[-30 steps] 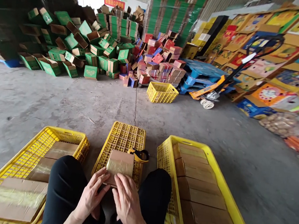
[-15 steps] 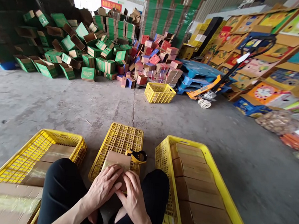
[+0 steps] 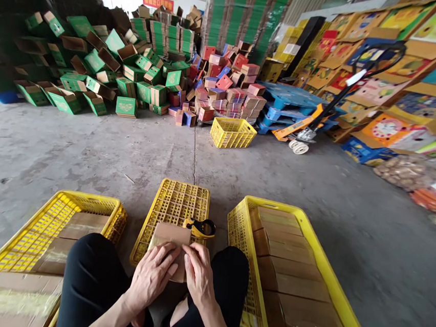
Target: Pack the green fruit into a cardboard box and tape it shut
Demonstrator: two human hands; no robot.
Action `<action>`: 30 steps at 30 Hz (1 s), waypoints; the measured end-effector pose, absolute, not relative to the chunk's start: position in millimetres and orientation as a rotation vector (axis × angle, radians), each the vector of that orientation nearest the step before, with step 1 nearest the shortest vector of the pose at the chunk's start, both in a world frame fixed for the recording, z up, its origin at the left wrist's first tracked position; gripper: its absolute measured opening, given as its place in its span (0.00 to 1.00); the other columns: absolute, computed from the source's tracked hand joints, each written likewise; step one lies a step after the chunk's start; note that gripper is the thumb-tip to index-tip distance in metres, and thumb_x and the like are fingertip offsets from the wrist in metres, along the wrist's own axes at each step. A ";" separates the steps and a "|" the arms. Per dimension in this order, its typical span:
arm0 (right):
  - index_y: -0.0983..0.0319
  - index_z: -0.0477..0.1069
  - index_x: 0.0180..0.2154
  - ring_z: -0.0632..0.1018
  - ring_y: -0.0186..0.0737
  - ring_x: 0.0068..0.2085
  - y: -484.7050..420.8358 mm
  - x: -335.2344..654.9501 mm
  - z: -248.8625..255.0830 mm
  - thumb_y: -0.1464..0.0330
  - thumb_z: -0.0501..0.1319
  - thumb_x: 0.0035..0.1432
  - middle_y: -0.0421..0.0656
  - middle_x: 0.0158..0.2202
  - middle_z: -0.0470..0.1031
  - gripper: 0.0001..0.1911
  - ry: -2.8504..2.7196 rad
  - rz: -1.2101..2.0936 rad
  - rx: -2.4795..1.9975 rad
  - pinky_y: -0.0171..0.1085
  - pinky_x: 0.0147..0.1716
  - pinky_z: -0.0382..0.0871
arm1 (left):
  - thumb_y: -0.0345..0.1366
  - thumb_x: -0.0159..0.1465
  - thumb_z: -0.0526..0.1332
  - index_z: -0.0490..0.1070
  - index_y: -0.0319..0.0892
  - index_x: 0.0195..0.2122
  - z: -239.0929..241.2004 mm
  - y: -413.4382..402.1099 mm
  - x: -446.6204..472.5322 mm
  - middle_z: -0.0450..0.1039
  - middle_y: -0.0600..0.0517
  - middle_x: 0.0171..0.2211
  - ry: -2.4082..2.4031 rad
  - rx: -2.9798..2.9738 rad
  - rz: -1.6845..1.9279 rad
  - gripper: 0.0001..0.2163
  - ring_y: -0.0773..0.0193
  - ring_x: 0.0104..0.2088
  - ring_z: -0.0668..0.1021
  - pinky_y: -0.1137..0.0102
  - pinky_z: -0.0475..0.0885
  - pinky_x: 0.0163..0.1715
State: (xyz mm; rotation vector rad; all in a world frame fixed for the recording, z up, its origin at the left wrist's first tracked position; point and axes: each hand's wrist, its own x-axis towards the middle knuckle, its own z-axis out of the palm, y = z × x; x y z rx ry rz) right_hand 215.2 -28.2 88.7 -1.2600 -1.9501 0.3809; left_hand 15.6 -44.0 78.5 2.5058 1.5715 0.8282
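Note:
A small cardboard box (image 3: 173,232) with a strip of clear tape lies on an upturned yellow crate (image 3: 180,196) between my knees. My left hand (image 3: 153,273) rests on the top of the box, its fingers spread and slightly bent. At the box's right side, my right hand (image 3: 197,274) has thumb and fingertips drawn together near the taped edge; anything between them is too small to make out. Just beyond my right hand, a yellow and black tape dispenser (image 3: 199,228) sits on the crate, touching or very near the box's far right corner.
To my left, a yellow crate (image 3: 94,200) holds taped cardboard boxes; to my right another yellow crate (image 3: 239,237) holds a row of them. Farther off are a small yellow crate (image 3: 233,134), a pallet jack (image 3: 314,124), heaped green cartons (image 3: 127,106) and stacked fruit boxes (image 3: 387,126).
My right hand has shifted slightly right and forward, away from my left thumb, toward the box's right edge. My left hand stays on the box. The view has tilted down slightly.

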 end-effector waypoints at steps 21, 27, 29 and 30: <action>0.49 0.58 0.75 0.71 0.51 0.71 -0.6 210.7 51.0 0.59 0.62 0.69 0.45 0.72 0.67 0.36 -1.462 1.079 -1.271 0.55 0.64 0.75 | 0.50 0.77 0.56 0.64 0.48 0.74 85.7 -41.5 23.7 0.77 0.44 0.57 1.618 2.514 0.711 0.27 0.48 0.54 0.78 0.55 0.75 0.57; 0.55 0.69 0.69 0.78 0.52 0.64 16.1 209.5 59.1 0.50 0.64 0.67 0.49 0.68 0.73 0.34 -1.446 1.172 -1.278 0.51 0.60 0.78 | 0.46 0.78 0.56 0.57 0.50 0.77 74.8 -56.9 -3.3 0.66 0.46 0.72 1.496 2.481 0.785 0.27 0.51 0.70 0.71 0.54 0.68 0.70; 0.55 0.74 0.65 0.79 0.53 0.63 18.5 209.9 62.5 0.47 0.64 0.66 0.49 0.65 0.77 0.32 -1.420 1.132 -1.333 0.51 0.59 0.78 | 0.45 0.79 0.55 0.53 0.52 0.78 70.9 -58.7 -13.4 0.62 0.47 0.74 1.578 2.398 0.805 0.28 0.49 0.73 0.66 0.48 0.64 0.72; 0.56 0.77 0.62 0.80 0.54 0.62 19.7 210.1 64.9 0.45 0.64 0.65 0.49 0.63 0.79 0.32 -1.406 1.111 -1.361 0.51 0.59 0.78 | 0.44 0.79 0.54 0.51 0.53 0.79 68.5 -58.8 -18.4 0.60 0.46 0.75 1.623 2.348 0.822 0.28 0.48 0.74 0.64 0.45 0.62 0.72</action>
